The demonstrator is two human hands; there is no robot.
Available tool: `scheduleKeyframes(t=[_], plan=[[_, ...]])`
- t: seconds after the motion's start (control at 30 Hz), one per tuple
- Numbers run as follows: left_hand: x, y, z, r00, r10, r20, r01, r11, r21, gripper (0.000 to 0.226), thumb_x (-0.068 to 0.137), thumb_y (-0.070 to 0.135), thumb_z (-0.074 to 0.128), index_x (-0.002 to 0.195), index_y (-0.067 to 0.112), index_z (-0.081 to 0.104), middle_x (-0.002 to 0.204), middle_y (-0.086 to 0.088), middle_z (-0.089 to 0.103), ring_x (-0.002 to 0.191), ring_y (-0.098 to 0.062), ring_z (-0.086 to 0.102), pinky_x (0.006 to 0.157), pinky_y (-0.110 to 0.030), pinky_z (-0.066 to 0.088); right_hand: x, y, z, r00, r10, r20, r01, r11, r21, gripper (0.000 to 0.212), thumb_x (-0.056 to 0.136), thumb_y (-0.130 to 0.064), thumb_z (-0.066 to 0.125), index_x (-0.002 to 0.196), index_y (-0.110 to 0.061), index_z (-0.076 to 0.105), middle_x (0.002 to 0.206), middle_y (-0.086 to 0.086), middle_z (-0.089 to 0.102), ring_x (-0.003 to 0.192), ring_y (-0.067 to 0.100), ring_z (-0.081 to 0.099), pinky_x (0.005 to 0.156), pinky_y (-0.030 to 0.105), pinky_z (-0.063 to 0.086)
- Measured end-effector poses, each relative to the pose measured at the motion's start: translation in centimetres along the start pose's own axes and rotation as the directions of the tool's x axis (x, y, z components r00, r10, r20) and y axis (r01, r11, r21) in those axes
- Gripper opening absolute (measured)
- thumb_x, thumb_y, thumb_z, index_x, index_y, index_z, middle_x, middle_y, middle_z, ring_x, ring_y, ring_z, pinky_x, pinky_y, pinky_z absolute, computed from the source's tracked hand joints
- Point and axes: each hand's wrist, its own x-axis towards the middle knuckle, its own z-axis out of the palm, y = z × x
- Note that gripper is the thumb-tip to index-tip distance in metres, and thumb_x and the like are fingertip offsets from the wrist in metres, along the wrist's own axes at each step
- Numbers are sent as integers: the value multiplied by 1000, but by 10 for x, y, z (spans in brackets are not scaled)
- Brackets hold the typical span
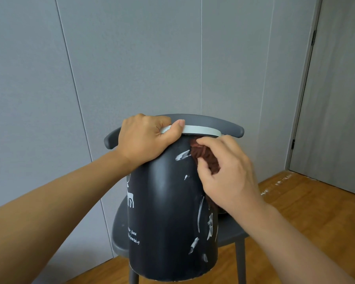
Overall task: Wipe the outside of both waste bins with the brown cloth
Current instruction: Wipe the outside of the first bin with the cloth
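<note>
At frame centre, a matte black cylindrical plastic waste bin with a pale grey rim tilts on a dark grey chair. The left hand curls over its rim; the right hand pinches a crumpled brown cloth against its upper side.

Evenly lit, soft diffuse daylight, no hard source visible. Faint vertical sheen on the black bin just left of the right hand fingers. Soft shading under those fingers over the brown cloth; cloth folds dark, detail muddy. Left hand well exposed, knuckles sharp. Slight softness overall, compression smear on the grey wall. Strong wide-angle bend: panel seams and door frame lean outward far from the fingers. Forearms stretched and soft at bottom corners. No blown highlights.
</note>
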Motion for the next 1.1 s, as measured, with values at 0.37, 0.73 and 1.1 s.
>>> scheduleKeyframes(t=[0.37,0.73,1.1], plan=[[1,-6,0,1000,-13,6,13,1000,-26,64,87,70,33,55,14,38,45,-2,27,47,-21,35,53,-33,31,-2,3,0,999,-25,26,25,1000,-8,38,90,-27,62,126,-22,71,107,-2,59,94,22,62,73,38,59],[-1,-6,-3,1000,-5,-1,5,1000,-23,65,88,68,36,57,11,35,46,-2,25,48,-23,31,51,-33,30,-3,-2,-3,995,-69,69,74,995,-70,31,88,-24,66,119,-23,72,99,-3,58,87,20,58,66,36,56],[-2,-7,-4,1000,-1,-5,1,1000,-30,69,88,69,34,60,6,38,47,-3,26,51,-29,33,52,-33,30,1,1,-2,994,-88,61,91,995,-44,33,88,-24,66,120,-24,73,101,-2,58,88,22,60,64,40,57]])
